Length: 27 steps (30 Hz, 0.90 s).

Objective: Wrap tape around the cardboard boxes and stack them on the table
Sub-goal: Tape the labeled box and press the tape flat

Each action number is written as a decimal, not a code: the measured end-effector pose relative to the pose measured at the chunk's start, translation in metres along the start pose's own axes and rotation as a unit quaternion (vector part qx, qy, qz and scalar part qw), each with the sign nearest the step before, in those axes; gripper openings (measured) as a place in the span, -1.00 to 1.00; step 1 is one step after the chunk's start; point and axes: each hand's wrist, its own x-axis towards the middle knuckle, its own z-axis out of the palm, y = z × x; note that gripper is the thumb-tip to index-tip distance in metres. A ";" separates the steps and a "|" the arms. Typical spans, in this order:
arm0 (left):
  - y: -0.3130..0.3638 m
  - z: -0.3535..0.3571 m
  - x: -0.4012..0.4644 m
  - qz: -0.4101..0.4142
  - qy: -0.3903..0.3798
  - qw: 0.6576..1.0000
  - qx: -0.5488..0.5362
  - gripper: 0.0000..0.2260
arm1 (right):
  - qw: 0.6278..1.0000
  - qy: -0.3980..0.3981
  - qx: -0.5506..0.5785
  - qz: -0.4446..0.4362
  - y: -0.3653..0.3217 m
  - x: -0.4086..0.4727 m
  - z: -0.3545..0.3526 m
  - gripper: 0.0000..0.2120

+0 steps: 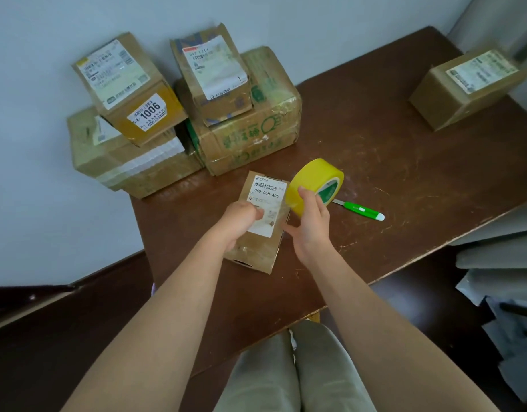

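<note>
The white shipping label [266,205] on the small cardboard box [257,233] near the table's front edge reads "060-06B-A05". A barcode sticker [147,113] on the yellow-taped box [128,87] stacked at the back left reads "1006". Other labels are illegible.

The tape roll [314,185] is bright yellow with a green and white label on its core, and the cutter [363,210] beside it is green with a white tip. The cardboard boxes are tan-brown: the small box [260,224] bears a white label with black print, one stacked box [130,87] shows an orange-yellow side, and the big box [253,135] carries green print. The bench [390,162] is dark brown with pale scratches.
</note>
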 end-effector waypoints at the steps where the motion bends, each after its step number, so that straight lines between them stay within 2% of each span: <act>1: -0.003 0.000 -0.003 -0.005 -0.004 1.000 0.003 -0.68 | 1.000 -0.006 -0.007 0.000 0.002 -0.001 0.000 -0.85; 8: -0.026 0.005 -0.011 -0.030 -0.023 0.996 -0.079 -0.64 | 0.999 -0.030 -0.041 -0.006 0.006 -0.002 -0.001 -0.84; 12: -0.029 0.008 -0.021 -0.045 -0.032 0.990 -0.131 -0.67 | 0.997 -0.030 -0.067 -0.015 0.007 -0.005 -0.001 -0.94; 15: -0.032 0.009 -0.027 -0.066 -0.039 0.986 -0.147 -0.60 | 0.996 -0.031 -0.085 -0.022 0.003 -0.008 -0.003 -0.95; 19: -0.025 0.011 -0.031 -0.025 -0.021 0.990 -0.136 -0.65 | 0.996 -0.041 -0.066 -0.040 -0.001 -0.003 -0.009 -0.93; 24: -0.007 0.004 -0.034 0.036 0.001 0.995 -0.094 -0.85 | 0.997 -0.048 -0.029 -0.061 -0.010 -0.001 -0.020 -0.90; 27: 0.002 0.001 -0.039 0.062 -0.017 0.994 -0.089 -0.82 | 0.998 -0.047 0.000 -0.042 -0.014 -0.001 -0.025 -0.93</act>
